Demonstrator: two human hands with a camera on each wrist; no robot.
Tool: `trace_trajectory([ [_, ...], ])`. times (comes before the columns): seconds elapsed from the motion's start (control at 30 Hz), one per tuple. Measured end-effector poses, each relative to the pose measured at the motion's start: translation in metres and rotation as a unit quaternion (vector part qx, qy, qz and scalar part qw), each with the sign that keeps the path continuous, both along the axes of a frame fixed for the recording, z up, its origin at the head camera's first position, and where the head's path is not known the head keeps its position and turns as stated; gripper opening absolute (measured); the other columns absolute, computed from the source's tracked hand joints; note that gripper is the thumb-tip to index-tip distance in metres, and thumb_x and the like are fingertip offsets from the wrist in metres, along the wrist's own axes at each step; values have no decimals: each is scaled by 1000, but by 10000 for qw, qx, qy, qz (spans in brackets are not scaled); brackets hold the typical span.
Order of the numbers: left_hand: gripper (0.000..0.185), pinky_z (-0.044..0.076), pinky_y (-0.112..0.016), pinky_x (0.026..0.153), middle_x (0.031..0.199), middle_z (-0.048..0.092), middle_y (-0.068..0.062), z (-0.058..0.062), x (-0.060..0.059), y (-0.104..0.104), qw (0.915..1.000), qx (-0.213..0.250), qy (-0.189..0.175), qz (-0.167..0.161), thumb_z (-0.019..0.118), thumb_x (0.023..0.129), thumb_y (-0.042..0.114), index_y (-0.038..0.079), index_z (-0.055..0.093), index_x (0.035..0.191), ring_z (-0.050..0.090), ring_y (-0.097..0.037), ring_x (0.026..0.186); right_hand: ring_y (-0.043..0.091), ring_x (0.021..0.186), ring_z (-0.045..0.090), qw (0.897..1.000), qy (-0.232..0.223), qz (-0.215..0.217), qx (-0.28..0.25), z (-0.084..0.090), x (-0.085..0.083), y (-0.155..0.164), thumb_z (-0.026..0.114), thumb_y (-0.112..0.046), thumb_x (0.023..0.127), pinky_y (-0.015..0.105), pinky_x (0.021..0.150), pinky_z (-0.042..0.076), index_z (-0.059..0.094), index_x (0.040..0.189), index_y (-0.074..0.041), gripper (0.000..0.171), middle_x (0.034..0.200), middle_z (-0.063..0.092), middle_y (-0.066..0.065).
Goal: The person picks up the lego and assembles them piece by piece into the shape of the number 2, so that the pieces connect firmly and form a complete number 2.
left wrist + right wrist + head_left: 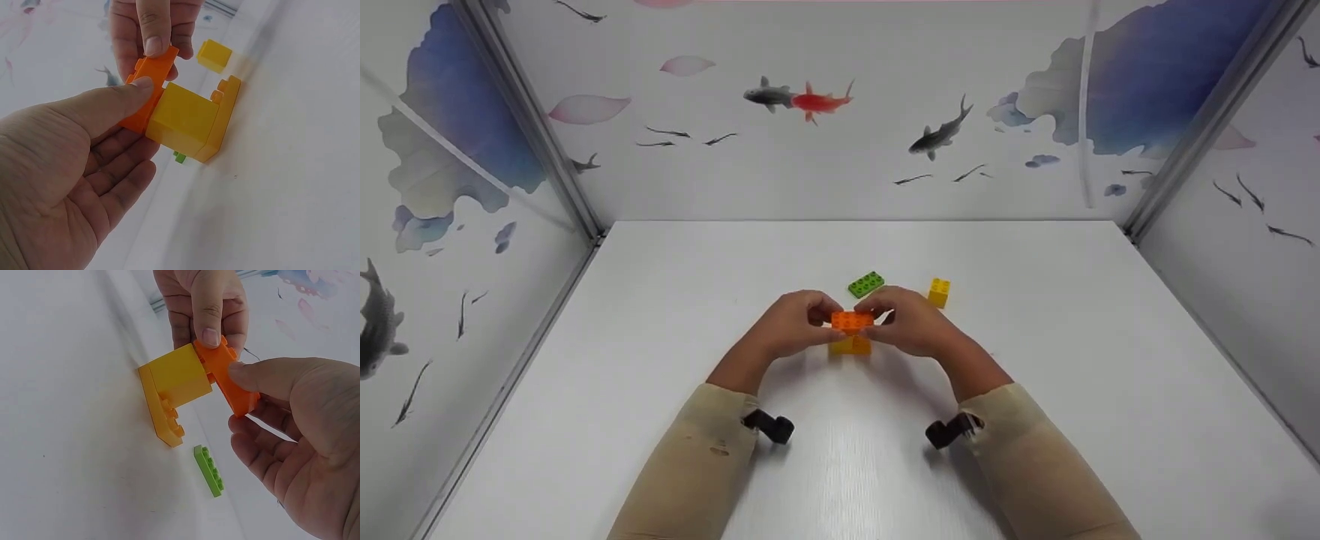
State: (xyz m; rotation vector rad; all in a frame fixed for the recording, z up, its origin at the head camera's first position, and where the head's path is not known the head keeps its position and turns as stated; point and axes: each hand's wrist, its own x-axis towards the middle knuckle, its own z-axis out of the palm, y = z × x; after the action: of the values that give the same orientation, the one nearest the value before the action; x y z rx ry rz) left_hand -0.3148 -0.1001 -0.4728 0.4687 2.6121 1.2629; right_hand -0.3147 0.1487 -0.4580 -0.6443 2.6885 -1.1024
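Observation:
An orange brick point(852, 321) sits on top of a yellow block point(851, 346) that stands on a flat yellow plate on the white table point(660, 315). My left hand point(793, 324) pinches the orange brick's left end, thumb on its near side. My right hand point(909, 322) pinches its right end the same way. In the left wrist view the orange brick point(147, 90) lies against the yellow block point(185, 118) between both thumbs. In the right wrist view the orange brick point(232, 379) meets the yellow block point(179, 375), with the yellow plate point(163, 415) beneath.
A flat green brick point(866, 283) lies just behind the hands, also seen as the green brick point(209, 470). A small yellow brick point(938, 292) stands to the right of it. Patterned walls enclose the table on three sides.

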Motion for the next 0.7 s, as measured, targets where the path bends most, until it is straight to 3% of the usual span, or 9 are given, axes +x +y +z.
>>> trace_trajectory([
  [0.7, 28, 60, -37, 103, 112, 75, 2, -3, -2, 1, 9996, 137, -230, 114, 88, 91, 27, 22, 76, 116, 69, -18, 106, 25, 117, 67, 10000, 12, 34, -10, 0, 0, 0, 82, -16, 96, 43, 104, 58, 78, 126, -21, 30, 124, 72, -2],
])
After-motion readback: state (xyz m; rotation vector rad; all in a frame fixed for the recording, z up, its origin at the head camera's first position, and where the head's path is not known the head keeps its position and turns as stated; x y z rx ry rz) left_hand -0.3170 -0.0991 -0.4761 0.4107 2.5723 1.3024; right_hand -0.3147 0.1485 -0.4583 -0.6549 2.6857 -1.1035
